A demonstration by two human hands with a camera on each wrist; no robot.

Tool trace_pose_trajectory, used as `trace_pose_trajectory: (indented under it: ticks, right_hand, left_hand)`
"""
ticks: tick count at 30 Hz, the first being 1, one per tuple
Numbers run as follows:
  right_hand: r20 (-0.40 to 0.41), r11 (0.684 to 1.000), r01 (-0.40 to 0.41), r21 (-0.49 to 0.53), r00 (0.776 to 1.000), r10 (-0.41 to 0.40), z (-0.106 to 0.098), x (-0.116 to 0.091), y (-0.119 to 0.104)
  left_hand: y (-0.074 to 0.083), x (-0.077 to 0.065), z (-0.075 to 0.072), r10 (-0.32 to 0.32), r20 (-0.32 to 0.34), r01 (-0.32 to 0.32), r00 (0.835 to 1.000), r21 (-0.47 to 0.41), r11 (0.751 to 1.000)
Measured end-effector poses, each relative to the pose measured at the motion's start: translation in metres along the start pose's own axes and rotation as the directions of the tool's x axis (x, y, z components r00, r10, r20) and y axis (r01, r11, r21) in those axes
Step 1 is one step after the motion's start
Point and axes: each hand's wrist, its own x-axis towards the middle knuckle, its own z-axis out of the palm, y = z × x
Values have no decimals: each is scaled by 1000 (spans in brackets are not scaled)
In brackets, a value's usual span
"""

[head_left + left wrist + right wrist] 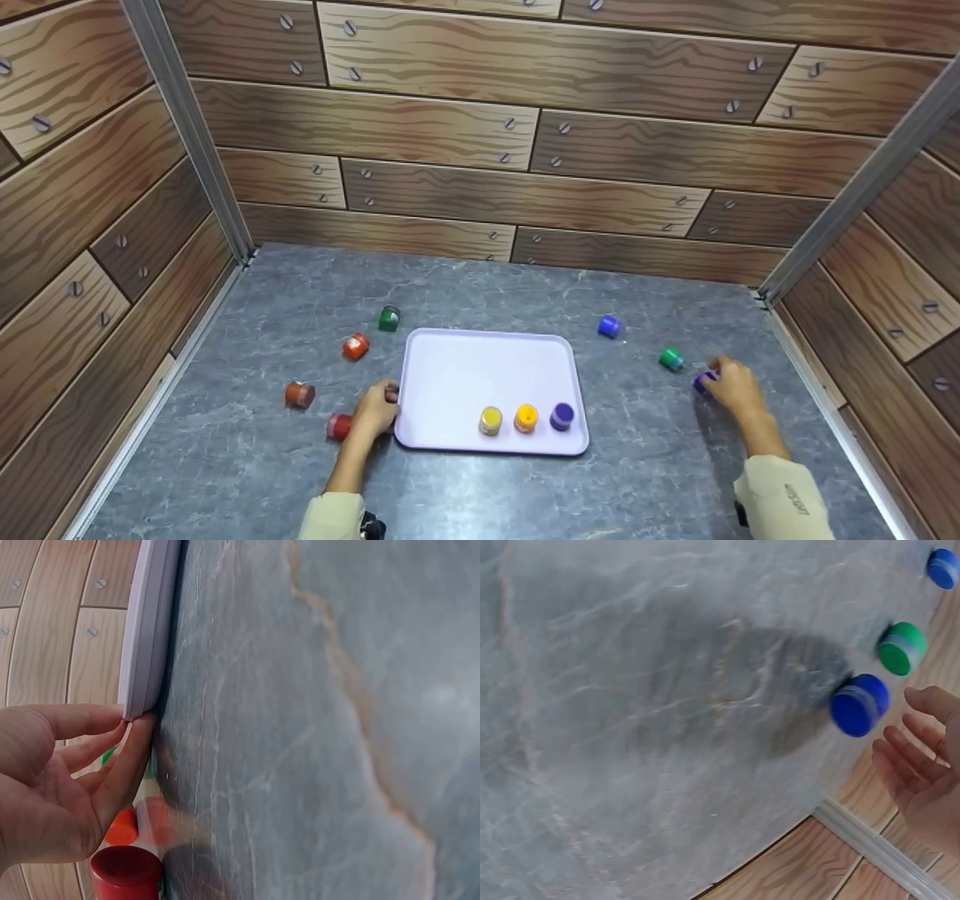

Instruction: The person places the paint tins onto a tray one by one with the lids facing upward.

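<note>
My left hand point(376, 409) pinches the left rim of a pale lilac tray point(480, 367); the left wrist view shows fingers on both sides of the tray's edge point(146, 622). A red paint jar point(339, 427) lies just left of that hand. My right hand point(736, 386) is at a dark blue paint jar point(703, 383) on the right. In the right wrist view its loosely bent fingers point(911, 757) stand apart from the blue jar point(860, 705). Standing along the tray's near side are a yellow jar point(491, 421), an orange-yellow jar point(526, 418) and a purple jar point(562, 417).
Left of the tray lie a dark green jar point(389, 319), an orange-red jar point(356, 346) and a brown jar point(300, 394). Right of it are a blue jar point(609, 326) and a green jar point(671, 359). Wood-patterned walls point(480, 135) enclose the grey marbled table point(480, 495).
</note>
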Motion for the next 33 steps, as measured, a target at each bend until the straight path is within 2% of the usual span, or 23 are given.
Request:
trace_pose_trajectory:
  ticks: [4,7,15,20,29,33]
  right_hand:
    - [23,997,-64,-45,998,65,3,-4,7]
    - [42,994,-73,-82,996,77,6,-5,10]
    - [7,992,-40,-120,999,41,12,-7,14]
    - [-40,998,-34,-59,999,31,16,-10,16]
    - [-27,981,-152,117,987,156,18,-7,12]
    - [-65,972,-166,168,982,179,18,-8,11]
  left_hand:
    - [-1,0,0,12,-2,-12,1000,-2,1000]
    - [-2,1,1,14,-1,-14,1000,-7,1000]
    - [-1,1,1,3,3,-3,1000,6,1000]
    - [-1,1,1,-12,14,12,1000,-16,1000]
    - [0,1,1,-8,13,8,1000,-18,1000]
    - [0,1,2,-11,1,11,1000,-9,1000]
